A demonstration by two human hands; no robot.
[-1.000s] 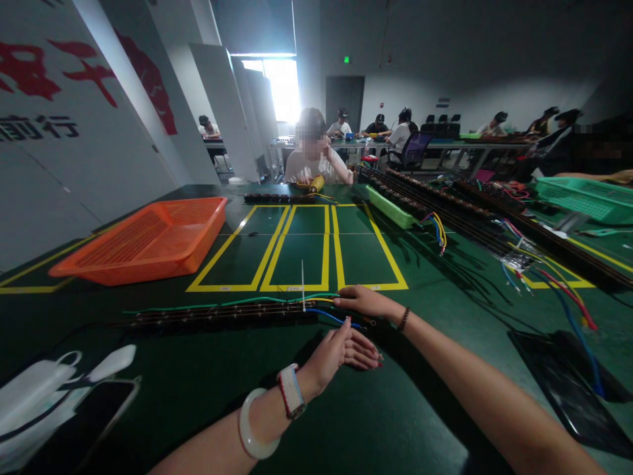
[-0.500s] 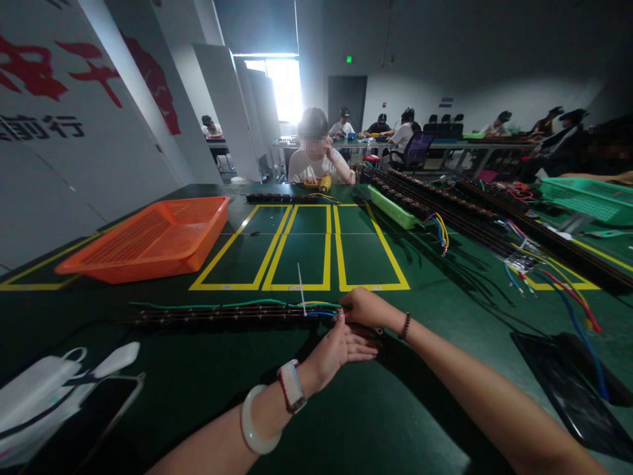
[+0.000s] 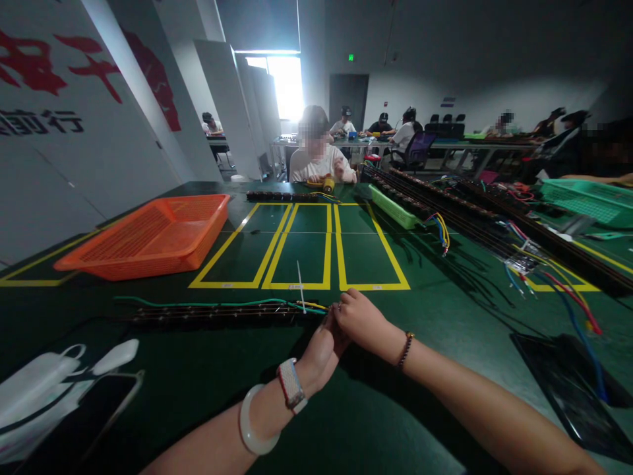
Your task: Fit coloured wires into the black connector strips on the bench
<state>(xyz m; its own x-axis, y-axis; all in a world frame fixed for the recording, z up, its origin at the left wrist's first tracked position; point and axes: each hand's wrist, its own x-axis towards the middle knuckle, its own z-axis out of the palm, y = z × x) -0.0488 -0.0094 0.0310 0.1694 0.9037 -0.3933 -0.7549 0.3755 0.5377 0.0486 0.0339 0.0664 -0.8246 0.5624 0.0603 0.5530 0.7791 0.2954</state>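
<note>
A long black strip [image 3: 217, 313] with metallic rails lies crosswise on the green table before me. Along its far edge runs a green wire [image 3: 198, 303]. At its right end a yellow wire [image 3: 315, 304] leads into my fingers, and a white cable tie [image 3: 301, 290] stands upright around the wires. My left hand [image 3: 321, 349], fingers curled, closes on the wire ends from the near side. Against it, my right hand [image 3: 359, 316] pinches the same bundle from the right. The wire tips are hidden between the fingers.
An orange basket [image 3: 198, 254] stands at left, near a white pouch-like item [image 3: 39, 389] and a phone [image 3: 106, 409]. More black strips [image 3: 445, 204] with wires, a green tray [image 3: 393, 208] and a dark glossy pouch [image 3: 568, 389] lie right. A person [image 3: 316, 155] sits opposite.
My left hand's fingers, stretched flat before, have curled in around the wire ends. The right hand has turned and stays at the bundle. The green wire has slid slightly left along the strip.
</note>
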